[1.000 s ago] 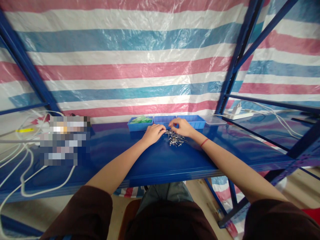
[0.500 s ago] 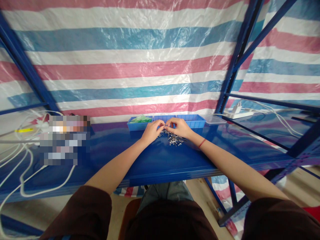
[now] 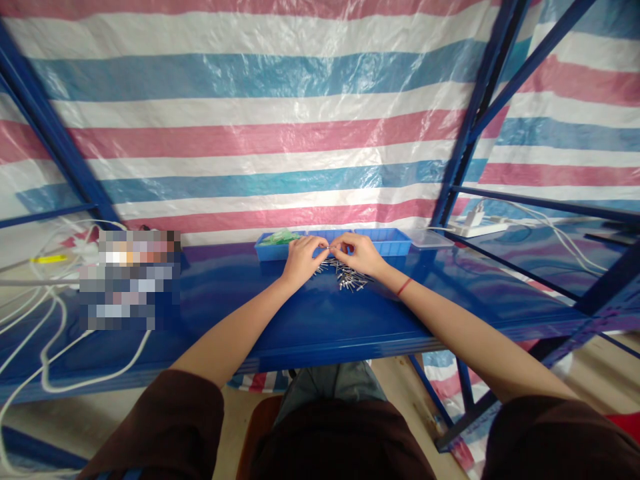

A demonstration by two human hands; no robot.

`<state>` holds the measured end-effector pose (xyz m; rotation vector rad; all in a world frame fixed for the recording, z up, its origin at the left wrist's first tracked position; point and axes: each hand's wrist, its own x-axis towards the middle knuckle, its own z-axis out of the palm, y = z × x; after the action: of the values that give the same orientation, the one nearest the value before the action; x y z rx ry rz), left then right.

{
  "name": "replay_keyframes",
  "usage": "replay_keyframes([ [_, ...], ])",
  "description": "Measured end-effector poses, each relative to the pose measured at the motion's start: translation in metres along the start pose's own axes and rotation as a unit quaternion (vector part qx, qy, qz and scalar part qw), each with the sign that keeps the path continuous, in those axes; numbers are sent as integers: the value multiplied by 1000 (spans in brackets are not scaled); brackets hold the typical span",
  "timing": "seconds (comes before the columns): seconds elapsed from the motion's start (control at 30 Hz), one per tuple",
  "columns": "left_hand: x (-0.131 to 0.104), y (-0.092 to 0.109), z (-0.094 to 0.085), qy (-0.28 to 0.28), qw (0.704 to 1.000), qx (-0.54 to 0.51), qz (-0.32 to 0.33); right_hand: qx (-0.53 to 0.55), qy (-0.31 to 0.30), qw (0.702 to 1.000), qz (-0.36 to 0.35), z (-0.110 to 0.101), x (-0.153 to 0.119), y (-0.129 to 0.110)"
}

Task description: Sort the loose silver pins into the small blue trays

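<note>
My left hand (image 3: 303, 259) and my right hand (image 3: 363, 254) meet fingertip to fingertip above the blue tabletop. Both are closed in a pinch. Between them a small silver rivet (image 3: 332, 247) shows, held from both ends; its details are too small to make out. Just below and behind the fingers lies a loose pile of metal rivets (image 3: 351, 277) with thin shanks, partly hidden by my hands. Past the hands stand blue bins: the left bin (image 3: 275, 253) holds green material, the middle bin (image 3: 330, 235) is mostly covered by my fingers, and the right bin (image 3: 395, 248) stands beyond my right hand.
A clear plastic lid (image 3: 431, 239) lies right of the bins. Farther right is a white power strip (image 3: 480, 229) with cables. White cables (image 3: 57, 320) and a blurred-out patch occupy the table's left end. Blue metal posts (image 3: 463, 147) and striped sheeting (image 3: 280, 140) enclose the back.
The fingertips have drawn slightly apart, and the silver rivet between them shows more clearly. My left hand's fingers have lifted a little. The pile and bins look the same.
</note>
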<state>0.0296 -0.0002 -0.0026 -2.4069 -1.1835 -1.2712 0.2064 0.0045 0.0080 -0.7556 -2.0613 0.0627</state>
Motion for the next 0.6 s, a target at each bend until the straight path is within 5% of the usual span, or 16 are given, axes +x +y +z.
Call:
replay_keyframes([
  [0.6,1,-3,7,43,994,-89,42,-28,-12,999,11,0,-1,15],
])
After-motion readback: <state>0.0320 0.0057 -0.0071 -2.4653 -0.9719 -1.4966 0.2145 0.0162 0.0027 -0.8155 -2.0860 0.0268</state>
